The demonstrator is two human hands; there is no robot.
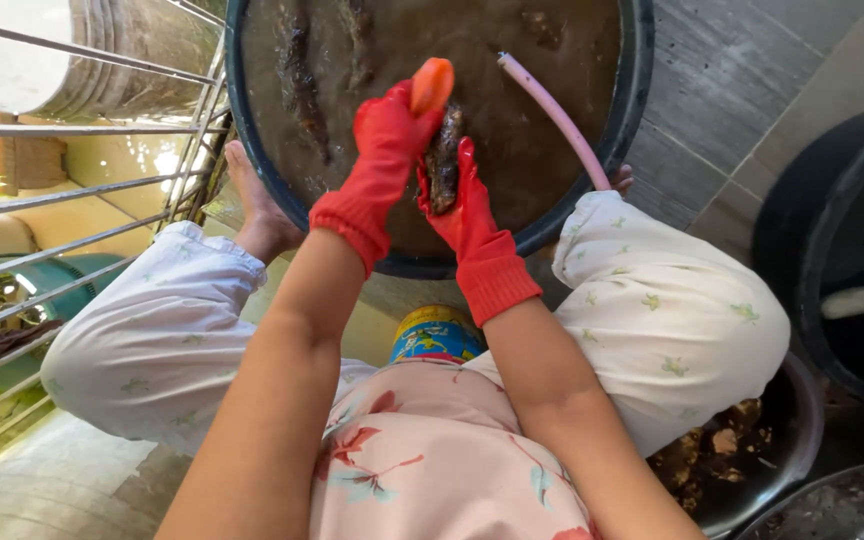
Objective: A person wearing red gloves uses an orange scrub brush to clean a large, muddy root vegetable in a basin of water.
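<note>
Both my hands wear red rubber gloves over a large dark basin [632,90] of murky brown water. My right hand [462,205] grips a dark, muddy, elongated object [443,160] just above the water. My left hand [387,135] holds an orange scrubbing tool [431,85] against the top of that object. Several more dark elongated objects [297,70] lie in the water to the left. A pink hose [552,115] dips into the basin from the right rim.
My bare feet [252,195] rest beside the basin. A metal railing [82,180] runs along the left. A blue and yellow container [437,335] sits between my knees. A black tub [832,250] stands right, and a bowl [802,440] of brown scraps lower right.
</note>
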